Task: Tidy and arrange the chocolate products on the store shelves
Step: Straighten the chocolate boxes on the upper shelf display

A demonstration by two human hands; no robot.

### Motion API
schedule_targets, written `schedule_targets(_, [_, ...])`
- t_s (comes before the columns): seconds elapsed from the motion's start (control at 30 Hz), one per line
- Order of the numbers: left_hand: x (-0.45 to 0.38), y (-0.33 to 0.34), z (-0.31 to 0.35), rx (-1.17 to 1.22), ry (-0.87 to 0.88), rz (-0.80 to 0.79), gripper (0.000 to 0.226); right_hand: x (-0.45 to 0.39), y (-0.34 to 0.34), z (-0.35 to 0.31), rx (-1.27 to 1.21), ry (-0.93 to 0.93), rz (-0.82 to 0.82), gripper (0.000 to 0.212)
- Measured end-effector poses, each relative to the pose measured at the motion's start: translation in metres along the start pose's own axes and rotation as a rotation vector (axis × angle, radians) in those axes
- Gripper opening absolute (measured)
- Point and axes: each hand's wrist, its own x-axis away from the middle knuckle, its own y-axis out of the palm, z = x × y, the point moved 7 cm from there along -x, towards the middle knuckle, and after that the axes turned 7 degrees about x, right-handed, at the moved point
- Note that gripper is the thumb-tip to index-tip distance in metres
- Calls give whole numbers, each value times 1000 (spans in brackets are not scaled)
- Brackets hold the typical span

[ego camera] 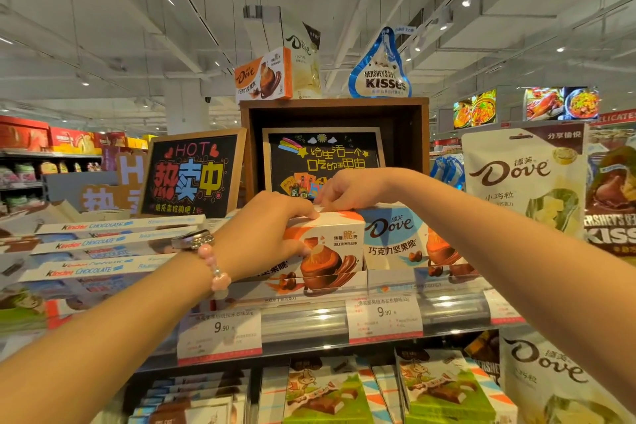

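Note:
An orange-and-white Dove chocolate box (330, 251) stands upright at the front of the top shelf (309, 323). My left hand (268, 231) grips its front left face and top edge. Reaching over the top from the right, my right hand (347, 188) has its fingers curled on the rear top edge of the same box. A blue-and-white Dove box (395, 237) stands right beside it, touching it. Flat white Kinder Chocolate boxes (113, 244) lie stacked to the left.
Behind the boxes stand a wooden crate (337, 107) with a chalkboard sign and a second "HOT" sign (192, 172). Dove and Hershey's Kisses packs sit on the crate. Large Dove bags (523, 182) hang at right. Price tags (383, 317) line the shelf edge; more chocolate boxes fill the lower shelf.

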Motion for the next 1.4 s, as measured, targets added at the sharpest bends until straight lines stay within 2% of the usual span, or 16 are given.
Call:
schedule_targets(0.13, [0, 0, 0, 44, -15, -1, 50, 13, -16, 1, -4, 11, 159, 36])
schedule_targets(0.33, [-3, -2, 1, 74, -23, -20, 46, 72, -68, 9, -298, -5, 523, 22])
schedule_targets(0.47, [-10, 4, -4, 64, -46, -98, 44, 112, -83, 29, -369, 25, 647, 22])
schedule_targets(0.6, [-20, 6, -7, 56, -60, -142, 43, 145, -79, 54, -380, 84, 610, 25])
schedule_targets(0.7, [-30, 5, -10, 89, -112, -161, 59, 159, -63, 69, -336, 144, 468, 24])
schedule_targets(0.77, [-38, 4, -6, 261, -132, -151, 66, 167, -52, 77, -277, 210, 402, 20])
schedule_targets(0.87, [-47, 4, 10, 691, -127, -79, 58, 174, -46, 86, -180, 268, 376, 16])
schedule_targets(0.9, [-50, 5, 15, 748, -105, -49, 55, 174, -44, 88, -163, 284, 359, 16])
schedule_targets(1.03, [-62, 12, 33, 584, 14, 27, 44, 176, -41, 93, -94, 340, 321, 20])
schedule_targets(1.13, [-67, 22, 34, 593, 0, -2, 31, 176, -41, 95, -13, 343, 307, 25])
schedule_targets(1.23, [-69, 27, 31, 585, -19, -42, 30, 173, -40, 93, 33, 312, 314, 23])
schedule_targets(1.4, [-71, 34, 24, 372, -30, -96, 28, 161, -35, 87, 166, 246, 306, 24])
